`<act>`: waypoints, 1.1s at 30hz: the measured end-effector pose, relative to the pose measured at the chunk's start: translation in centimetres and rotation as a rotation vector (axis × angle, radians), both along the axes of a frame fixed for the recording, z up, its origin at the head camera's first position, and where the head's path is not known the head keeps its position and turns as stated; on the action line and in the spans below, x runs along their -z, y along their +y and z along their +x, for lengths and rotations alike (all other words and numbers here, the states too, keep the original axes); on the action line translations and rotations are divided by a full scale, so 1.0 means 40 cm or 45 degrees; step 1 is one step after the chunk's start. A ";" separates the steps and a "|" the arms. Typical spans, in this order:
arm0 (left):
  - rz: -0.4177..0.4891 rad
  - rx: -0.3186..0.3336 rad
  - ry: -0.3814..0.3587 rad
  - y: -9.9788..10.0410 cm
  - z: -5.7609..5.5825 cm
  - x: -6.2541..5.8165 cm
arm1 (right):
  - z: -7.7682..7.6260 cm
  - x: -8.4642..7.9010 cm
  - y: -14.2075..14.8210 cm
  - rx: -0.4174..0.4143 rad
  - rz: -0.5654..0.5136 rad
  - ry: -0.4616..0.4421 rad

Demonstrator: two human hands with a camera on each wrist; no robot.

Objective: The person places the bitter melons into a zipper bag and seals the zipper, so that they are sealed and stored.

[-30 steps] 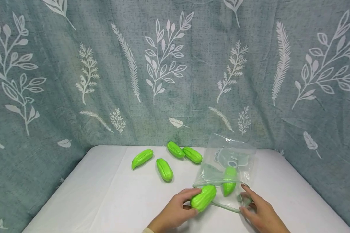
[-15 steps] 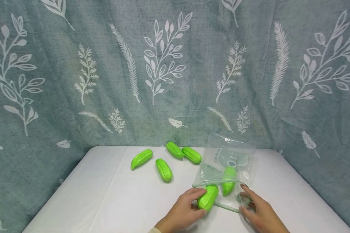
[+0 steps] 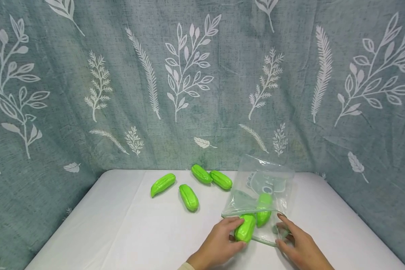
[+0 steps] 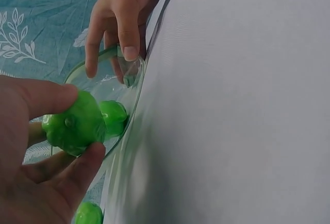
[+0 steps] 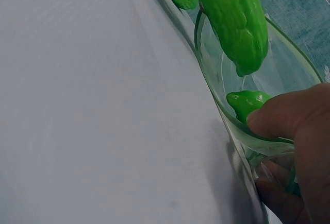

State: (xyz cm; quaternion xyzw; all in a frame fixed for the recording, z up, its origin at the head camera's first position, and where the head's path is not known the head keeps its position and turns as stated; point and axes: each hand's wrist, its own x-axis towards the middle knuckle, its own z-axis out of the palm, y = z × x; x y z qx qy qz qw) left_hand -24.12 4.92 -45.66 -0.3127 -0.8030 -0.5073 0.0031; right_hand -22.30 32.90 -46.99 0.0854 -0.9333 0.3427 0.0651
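My left hand (image 3: 222, 240) grips a glossy green cucumber (image 3: 245, 228) between thumb and fingers, its far end in the mouth of a clear plastic zip bag (image 3: 239, 200). In the right wrist view this cucumber (image 5: 234, 23) points down into the opening. A second cucumber (image 3: 264, 215) lies inside the bag, its near end close to the opening. At the bag's right corner, my right hand (image 3: 300, 243) pinches the green-edged rim, thumb over it and fingers below. The left wrist view shows the rim spread into a loop, with my right hand (image 4: 121, 23) at its far side.
Several more green cucumbers lie on the white table (image 3: 131, 225): one at the left (image 3: 163, 184), one nearer (image 3: 188, 197), and a touching pair, a left cucumber (image 3: 201, 174) and a right cucumber (image 3: 221, 180), near the back. A patterned teal curtain (image 3: 175, 93) hangs behind.
My left hand has moved right with the cucumber, turning it more upright in view and bringing its end into the bag's mouth. My right hand has stayed on the rim.
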 end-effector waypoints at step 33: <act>-0.401 -0.189 0.277 0.052 -0.007 0.005 | 0.002 -0.002 -0.004 0.012 0.019 0.001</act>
